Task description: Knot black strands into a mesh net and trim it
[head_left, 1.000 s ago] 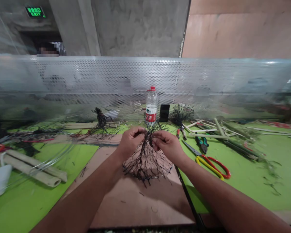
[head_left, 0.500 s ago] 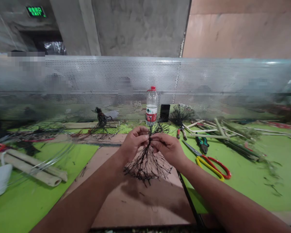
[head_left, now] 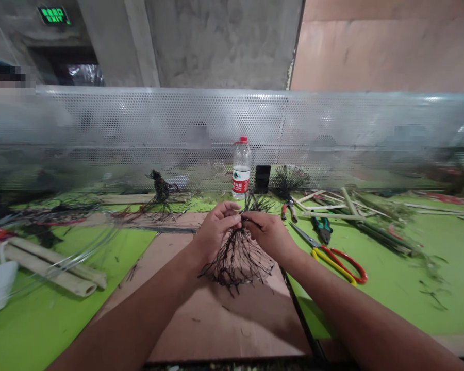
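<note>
A bundle of thin black wires point(head_left: 237, 257) fans out downward like a skirt over a brown board point(head_left: 216, 314). My left hand point(head_left: 214, 232) pinches the bundle's gathered neck from the left, fingers closed. My right hand point(head_left: 268, 234) pinches the same neck from the right, fingertips nearly touching the left ones. Short wire ends point(head_left: 257, 203) stick up above both hands. The bundle's lower tips hang close to the board.
Red and yellow scissors point(head_left: 334, 260) and green-handled pliers point(head_left: 322, 229) lie to the right on the green mat. A water bottle point(head_left: 241, 169) stands behind, by a perforated metal screen point(head_left: 332, 134). Another wire bundle point(head_left: 160, 193) and bamboo tubes point(head_left: 50, 270) lie left.
Both hands have closed in a little tighter on the bundle's neck and the fingers have shifted. The wire skirt has sunk slightly.
</note>
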